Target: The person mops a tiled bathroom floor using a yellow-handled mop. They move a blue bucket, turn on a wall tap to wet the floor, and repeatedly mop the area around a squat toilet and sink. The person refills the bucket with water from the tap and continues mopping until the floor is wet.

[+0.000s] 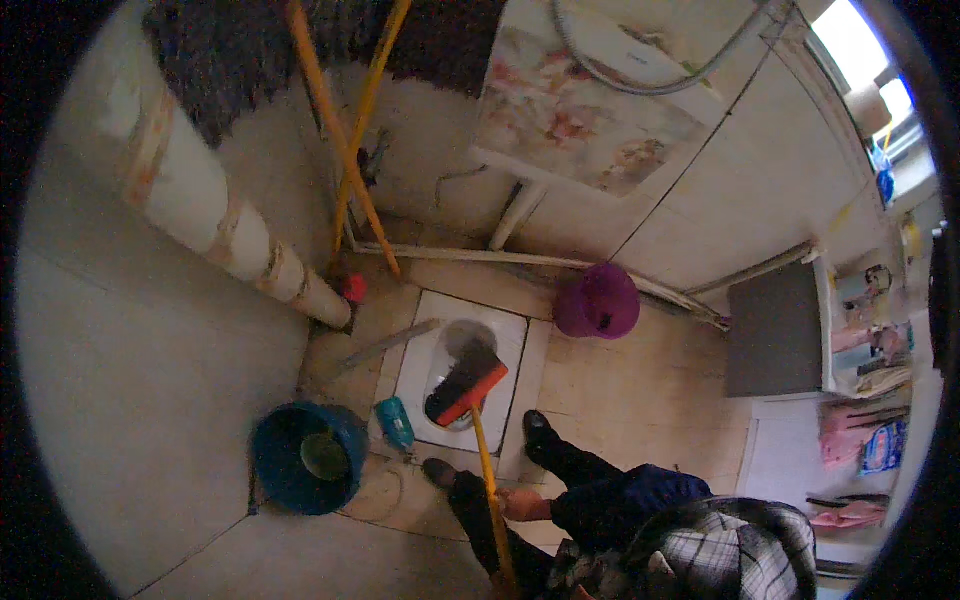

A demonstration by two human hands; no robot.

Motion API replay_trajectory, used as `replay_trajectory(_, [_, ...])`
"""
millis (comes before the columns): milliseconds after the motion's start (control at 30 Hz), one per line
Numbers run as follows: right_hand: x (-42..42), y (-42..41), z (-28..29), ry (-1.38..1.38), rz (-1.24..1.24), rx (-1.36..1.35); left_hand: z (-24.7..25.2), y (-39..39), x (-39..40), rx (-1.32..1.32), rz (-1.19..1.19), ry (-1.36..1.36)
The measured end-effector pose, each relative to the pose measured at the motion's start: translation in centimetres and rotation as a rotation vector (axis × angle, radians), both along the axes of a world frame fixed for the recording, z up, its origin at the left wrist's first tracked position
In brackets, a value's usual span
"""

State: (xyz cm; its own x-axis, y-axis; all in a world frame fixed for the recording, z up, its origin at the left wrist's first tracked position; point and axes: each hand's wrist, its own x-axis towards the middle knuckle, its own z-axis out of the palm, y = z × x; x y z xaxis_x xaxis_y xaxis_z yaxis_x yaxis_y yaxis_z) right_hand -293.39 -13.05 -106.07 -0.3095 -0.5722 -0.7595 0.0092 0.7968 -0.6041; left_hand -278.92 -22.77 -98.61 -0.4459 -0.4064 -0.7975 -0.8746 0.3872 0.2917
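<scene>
My right hand (523,505) is closed around the yellow handle of a broom (472,394) with an orange head and dark bristles. Higher on the same handle, at the bottom edge of the view, my left hand (504,582) is dim and partly cut off, its fingers around the handle. The broom head lies over the bowl of a white squat toilet (511,352), its bristles inside the bowl's outline. A teal bottle (395,424) lies beside the toilet's near left corner. My shoes are on the near side of the toilet, one to each side of the handle.
A dark teal bucket (274,480) stands left, with a green container inside. A purple bucket (600,300) is by the far wall pipe. Two yellow-orange poles (360,161) cross near a thick white pipe (202,202). A grey cabinet (776,334) and open shelves are at right.
</scene>
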Motion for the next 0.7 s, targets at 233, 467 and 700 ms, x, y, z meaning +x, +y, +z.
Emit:
replay_trajectory(233, [-4.2, 3.3, 4.7, 0.155, 0.035, -0.291, 4.0, -0.5, -2.9, -0.317, -0.344, -0.015])
replay_trajectory(467, [-13.3, 10.1, 12.7, 0.223, -0.077, -0.192, 14.6, -2.2, -8.2, -0.541, -0.862, -0.011])
replay_trajectory(700, [-12.4, 16.2, 12.3, 0.311, -0.309, -0.093, 15.5, -3.0, -17.2, -0.701, -1.076, 0.078])
